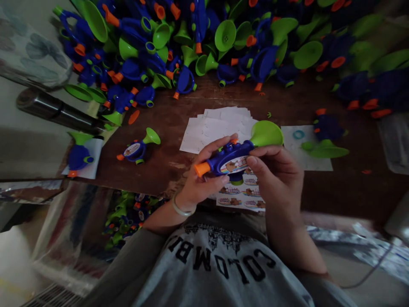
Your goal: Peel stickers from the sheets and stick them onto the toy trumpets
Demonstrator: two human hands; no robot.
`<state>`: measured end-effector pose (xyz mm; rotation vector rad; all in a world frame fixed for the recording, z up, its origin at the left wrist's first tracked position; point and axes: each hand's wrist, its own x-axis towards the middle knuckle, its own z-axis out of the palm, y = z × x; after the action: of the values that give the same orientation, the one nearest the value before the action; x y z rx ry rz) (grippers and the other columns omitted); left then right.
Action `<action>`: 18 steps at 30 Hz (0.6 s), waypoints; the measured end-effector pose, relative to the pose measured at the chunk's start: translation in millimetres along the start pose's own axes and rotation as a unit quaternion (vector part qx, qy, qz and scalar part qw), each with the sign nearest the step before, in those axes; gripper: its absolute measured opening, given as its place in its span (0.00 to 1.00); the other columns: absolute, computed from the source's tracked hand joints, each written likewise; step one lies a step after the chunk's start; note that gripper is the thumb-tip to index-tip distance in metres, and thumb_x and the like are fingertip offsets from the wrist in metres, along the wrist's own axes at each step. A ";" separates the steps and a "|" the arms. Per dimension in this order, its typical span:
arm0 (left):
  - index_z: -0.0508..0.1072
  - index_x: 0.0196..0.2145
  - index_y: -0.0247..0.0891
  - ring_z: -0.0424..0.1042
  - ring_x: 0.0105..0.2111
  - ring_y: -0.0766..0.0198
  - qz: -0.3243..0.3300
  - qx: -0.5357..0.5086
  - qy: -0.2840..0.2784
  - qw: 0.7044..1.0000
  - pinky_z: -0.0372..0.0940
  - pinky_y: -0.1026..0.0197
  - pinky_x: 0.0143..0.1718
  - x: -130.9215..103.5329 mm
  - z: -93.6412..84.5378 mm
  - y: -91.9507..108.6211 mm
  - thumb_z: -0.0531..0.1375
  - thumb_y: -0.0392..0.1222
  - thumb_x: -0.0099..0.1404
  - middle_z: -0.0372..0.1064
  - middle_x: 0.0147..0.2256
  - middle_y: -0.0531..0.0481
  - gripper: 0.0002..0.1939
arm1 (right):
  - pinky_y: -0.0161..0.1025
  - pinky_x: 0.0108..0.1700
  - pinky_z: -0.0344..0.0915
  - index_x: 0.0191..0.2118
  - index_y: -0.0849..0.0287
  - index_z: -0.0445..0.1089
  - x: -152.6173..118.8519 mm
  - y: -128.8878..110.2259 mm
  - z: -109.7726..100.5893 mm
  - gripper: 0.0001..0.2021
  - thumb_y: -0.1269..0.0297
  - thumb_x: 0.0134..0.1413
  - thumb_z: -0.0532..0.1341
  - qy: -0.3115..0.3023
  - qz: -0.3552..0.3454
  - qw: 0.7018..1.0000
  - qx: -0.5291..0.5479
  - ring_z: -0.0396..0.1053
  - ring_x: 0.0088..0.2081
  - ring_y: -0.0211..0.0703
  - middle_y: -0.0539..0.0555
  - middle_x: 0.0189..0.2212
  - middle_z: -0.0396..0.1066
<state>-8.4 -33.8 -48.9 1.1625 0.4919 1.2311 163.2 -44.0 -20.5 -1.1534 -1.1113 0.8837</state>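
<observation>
A blue toy trumpet (223, 158) with an orange mouthpiece and a green bell is held up over the table's near edge. My left hand (200, 181) is wrapped round its mouthpiece end, thumb below and fingers behind. On the bell side my right hand (276, 175) grips the body, its thumb at the end of an oval picture sticker (234, 165) on the toy's face. Under the toy and hands, partly hidden, lies a sheet of oval stickers (241, 201). White papers (220, 121) are spread just behind the hands.
Many blue and green toy trumpets (225, 36) are heaped along the back. One stickered trumpet (134, 149) lies left on the brown table (153, 170); another trumpet (329, 128) is at right by a teal ring (298, 134). A dark bottle (57, 108) lies far left. More toys (128, 217) sit below.
</observation>
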 end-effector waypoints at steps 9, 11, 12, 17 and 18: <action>0.68 0.70 0.54 0.64 0.73 0.42 0.018 0.020 0.004 1.000 0.61 0.38 0.76 2.2 4.9 1.0 0.71 0.48 0.68 0.63 0.74 0.47 0.35 | 0.33 0.28 0.71 0.39 0.50 0.80 -1.9 -1.3 1.0 0.07 0.58 0.58 0.75 0.007 -0.013 1.000 -0.019 0.71 0.27 0.34 0.45 0.31 0.77; 0.69 0.69 0.54 0.65 0.73 0.44 0.023 0.020 0.010 0.999 0.61 0.38 0.76 3.2 6.0 0.7 0.69 0.48 0.70 0.64 0.73 0.47 0.32 | 0.33 0.26 0.68 0.40 0.49 0.80 -2.8 -2.8 2.0 0.06 0.59 0.59 0.75 0.008 -0.009 1.000 -0.015 0.68 0.25 0.33 0.44 0.29 0.76; 0.69 0.69 0.54 0.65 0.73 0.45 0.025 0.018 0.014 0.999 0.61 0.38 0.76 3.7 6.6 0.2 0.68 0.47 0.71 0.65 0.73 0.47 0.31 | 0.33 0.26 0.67 0.40 0.49 0.80 -3.1 -3.3 2.3 0.06 0.60 0.59 0.75 0.008 -0.009 1.000 -0.017 0.68 0.25 0.33 0.44 0.29 0.76; 0.70 0.67 0.54 0.65 0.73 0.46 0.032 0.021 0.031 0.999 0.60 0.38 0.77 4.0 9.0 -2.7 0.68 0.47 0.72 0.67 0.71 0.48 0.29 | 0.36 0.28 0.66 0.41 0.49 0.80 -1.9 -2.8 1.3 0.05 0.58 0.61 0.74 0.005 -0.040 0.997 -0.066 0.68 0.26 0.35 0.45 0.30 0.77; 0.70 0.67 0.54 0.65 0.73 0.46 0.034 0.027 0.035 0.998 0.60 0.38 0.77 3.8 9.4 -2.9 0.68 0.47 0.72 0.67 0.71 0.48 0.28 | 0.37 0.28 0.66 0.41 0.49 0.80 -1.3 -2.3 1.0 0.05 0.58 0.61 0.73 0.003 -0.051 0.996 -0.078 0.69 0.27 0.35 0.45 0.31 0.77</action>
<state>1.9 -33.9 -46.7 1.1927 0.5433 1.3278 161.9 -45.4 -18.5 -1.2144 -1.2397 0.7244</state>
